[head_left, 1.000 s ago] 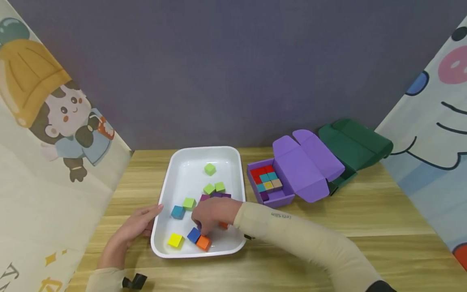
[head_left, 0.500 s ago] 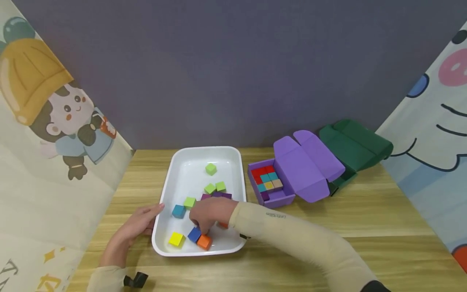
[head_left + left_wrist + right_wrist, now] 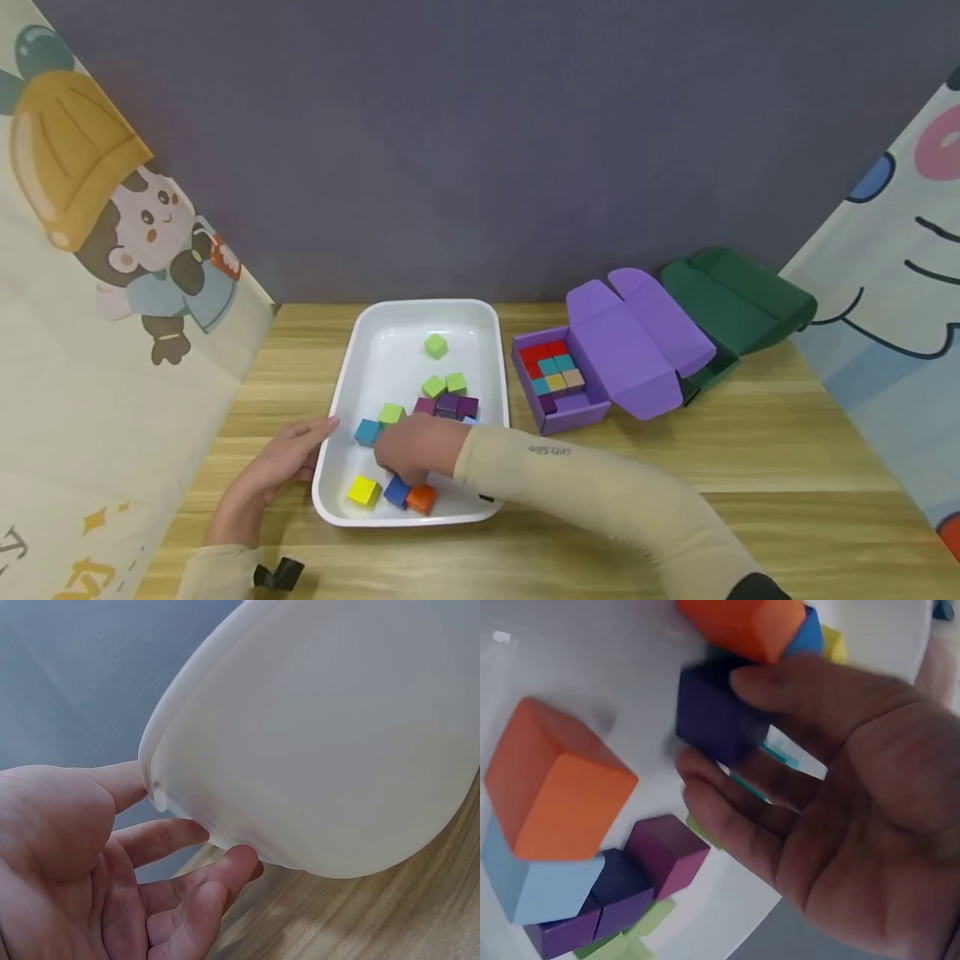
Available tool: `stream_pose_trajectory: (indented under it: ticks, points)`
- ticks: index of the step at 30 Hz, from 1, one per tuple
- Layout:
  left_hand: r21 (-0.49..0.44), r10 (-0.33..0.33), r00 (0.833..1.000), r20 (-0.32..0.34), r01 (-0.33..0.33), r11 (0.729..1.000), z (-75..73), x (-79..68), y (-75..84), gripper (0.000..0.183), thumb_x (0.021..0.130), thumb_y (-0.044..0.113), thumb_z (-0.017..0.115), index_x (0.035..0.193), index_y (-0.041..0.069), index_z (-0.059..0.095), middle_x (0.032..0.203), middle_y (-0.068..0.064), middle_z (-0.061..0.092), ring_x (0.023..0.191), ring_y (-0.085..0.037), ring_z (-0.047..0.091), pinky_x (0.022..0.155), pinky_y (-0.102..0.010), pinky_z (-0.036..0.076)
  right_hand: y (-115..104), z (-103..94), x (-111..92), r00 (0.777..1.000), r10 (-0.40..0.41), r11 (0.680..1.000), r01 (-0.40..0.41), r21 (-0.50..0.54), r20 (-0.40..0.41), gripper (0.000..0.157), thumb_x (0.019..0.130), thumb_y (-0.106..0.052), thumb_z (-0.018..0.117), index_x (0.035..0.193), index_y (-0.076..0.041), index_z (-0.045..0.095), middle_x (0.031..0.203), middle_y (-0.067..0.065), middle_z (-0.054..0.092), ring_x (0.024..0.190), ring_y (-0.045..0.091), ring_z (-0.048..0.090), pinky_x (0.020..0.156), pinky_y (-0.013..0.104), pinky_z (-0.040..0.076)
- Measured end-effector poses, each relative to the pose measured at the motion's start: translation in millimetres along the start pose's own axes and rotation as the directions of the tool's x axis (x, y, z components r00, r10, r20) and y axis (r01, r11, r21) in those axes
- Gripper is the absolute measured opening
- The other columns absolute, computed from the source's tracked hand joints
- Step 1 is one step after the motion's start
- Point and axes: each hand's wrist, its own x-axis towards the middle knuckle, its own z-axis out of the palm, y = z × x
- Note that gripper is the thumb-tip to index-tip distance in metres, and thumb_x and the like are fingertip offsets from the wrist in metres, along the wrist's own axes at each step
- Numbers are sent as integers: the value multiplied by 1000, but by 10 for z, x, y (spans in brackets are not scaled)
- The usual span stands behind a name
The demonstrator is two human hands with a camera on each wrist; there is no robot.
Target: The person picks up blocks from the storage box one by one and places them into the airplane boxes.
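Observation:
A white tray (image 3: 386, 333) with several coloured wooden cubes stands on the table. At its left side my left hand (image 3: 279, 462) grips the rim; the left wrist view has the thumb at the rim and fingers against the outer wall. Inside the tray my right hand (image 3: 416, 450) pinches a dark purple cube (image 3: 712, 716) between thumb and fingers; in the head view the hand hides this cube. Close by lie a blue cube (image 3: 397, 492), an orange cube (image 3: 422, 499), a yellow cube (image 3: 363, 492) and a teal cube (image 3: 367, 432).
Green cubes (image 3: 436, 346) and purple cubes (image 3: 447, 406) lie farther up the tray. Another orange cube (image 3: 562, 787) is beside a light blue cube (image 3: 540, 892). To the right, an open purple box (image 3: 573, 423) contains several cubes, with a green box (image 3: 738, 304) behind it.
My right hand has shifted slightly left inside the tray, uncovering more of the purple cubes. The left hand stays at the tray's rim.

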Motion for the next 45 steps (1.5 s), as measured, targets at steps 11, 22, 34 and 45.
stream_pose_trajectory:
  ticks: [11,22,34,45]
  points:
    - [-22,28,999,46,-27,999,-5,-24,-8,72,101,44,48,143,-13,34,113,-27,64,94,-32,68,73,-44,57,-43,-74,38,999,13,999,-14,-49,-33,7,94,-24,66,94,-26,60,79,-6,55,74,13,52,66,21,44]
    - [-9,0,1000,5,0,1000,11,-12,13,74,99,48,50,142,-10,38,115,-26,64,95,-32,68,73,-44,57,177,-295,-299,992,-44,998,50,46,-115,23,88,-16,74,105,-26,63,90,-11,58,78,10,53,67,20,45]
    - [13,-17,1000,-26,18,1000,18,-7,17,75,98,50,51,142,-10,39,113,-26,65,91,-32,68,73,-43,57,671,-347,-937,976,-58,974,101,203,-209,34,79,-13,82,104,-22,61,81,-10,56,75,9,54,65,23,47]
    - [1,1,1000,9,-1,1000,28,-18,17,74,99,47,50,142,-12,36,113,-28,64,92,-33,68,72,-44,57,1013,-177,-1382,952,-58,970,124,208,-299,24,81,-3,74,93,-18,58,77,-9,54,73,10,52,62,24,46]
